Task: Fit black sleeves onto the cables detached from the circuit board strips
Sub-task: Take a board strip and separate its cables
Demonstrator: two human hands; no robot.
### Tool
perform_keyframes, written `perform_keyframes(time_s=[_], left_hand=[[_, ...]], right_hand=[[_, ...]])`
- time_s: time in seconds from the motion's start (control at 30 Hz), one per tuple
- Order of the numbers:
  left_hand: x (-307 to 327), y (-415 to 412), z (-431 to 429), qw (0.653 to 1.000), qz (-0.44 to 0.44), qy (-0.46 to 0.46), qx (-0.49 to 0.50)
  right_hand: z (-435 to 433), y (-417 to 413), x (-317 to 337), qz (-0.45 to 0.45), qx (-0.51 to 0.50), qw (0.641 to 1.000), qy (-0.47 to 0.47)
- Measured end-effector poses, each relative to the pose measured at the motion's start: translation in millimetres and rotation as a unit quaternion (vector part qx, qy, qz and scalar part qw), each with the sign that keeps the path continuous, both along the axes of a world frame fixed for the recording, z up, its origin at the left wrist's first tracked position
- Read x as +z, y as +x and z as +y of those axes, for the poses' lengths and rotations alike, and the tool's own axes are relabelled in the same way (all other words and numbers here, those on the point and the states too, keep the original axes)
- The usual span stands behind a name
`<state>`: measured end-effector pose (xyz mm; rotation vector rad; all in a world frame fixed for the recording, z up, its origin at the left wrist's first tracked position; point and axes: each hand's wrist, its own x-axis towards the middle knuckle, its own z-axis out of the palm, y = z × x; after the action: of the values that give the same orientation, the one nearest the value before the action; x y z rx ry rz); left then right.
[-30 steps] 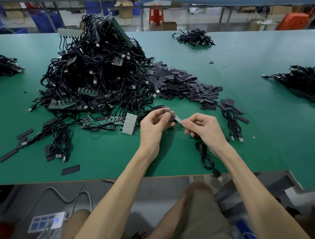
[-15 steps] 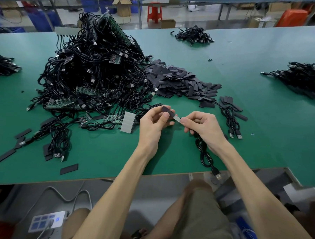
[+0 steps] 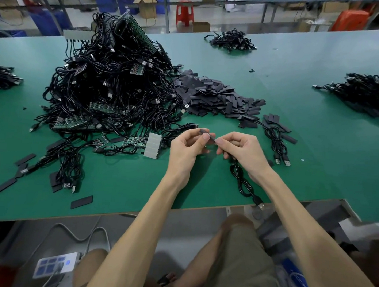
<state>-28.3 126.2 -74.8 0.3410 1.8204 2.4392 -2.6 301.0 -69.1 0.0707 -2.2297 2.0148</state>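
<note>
Right in the middle of the frame, the left hand (image 3: pixel 187 147) has its fingers curled and pinches a black sleeve (image 3: pixel 200 130) between thumb and forefinger. The right hand (image 3: pixel 243 150), just beside it, is curled too and pinches the end of a black cable (image 3: pixel 242 183) at the sleeve's mouth; how far the end has gone in I cannot tell. The cable's looped length lies below the right hand on the green table (image 3: pixel 127 184), with its USB plug (image 3: pixel 260 205) at the near edge. Just left of the hands lies a white strip (image 3: pixel 153 145). To the right rest two coiled cables (image 3: pixel 274 136). Above the hands spreads a pile of loose sleeves (image 3: pixel 215 96), and at upper left towers a heap of cables tangled with circuit board strips (image 3: pixel 112 84).
</note>
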Motion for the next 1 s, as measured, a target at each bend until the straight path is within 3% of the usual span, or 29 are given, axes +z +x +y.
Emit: perform_keyframes(time_s=[0.3,1.0], left_hand=[[-1.9,-0.8,2.9,0.999,-0.011,-0.02,0.034],[-1.2,3.4,4.4,0.999,0.006,-0.051,0.009]], right_hand=[[1.5,0.6,-0.9,-0.007,-0.006,1.0,-0.013],[0.7,1.4,0.4,-0.01,0.0,1.0,-0.006]])
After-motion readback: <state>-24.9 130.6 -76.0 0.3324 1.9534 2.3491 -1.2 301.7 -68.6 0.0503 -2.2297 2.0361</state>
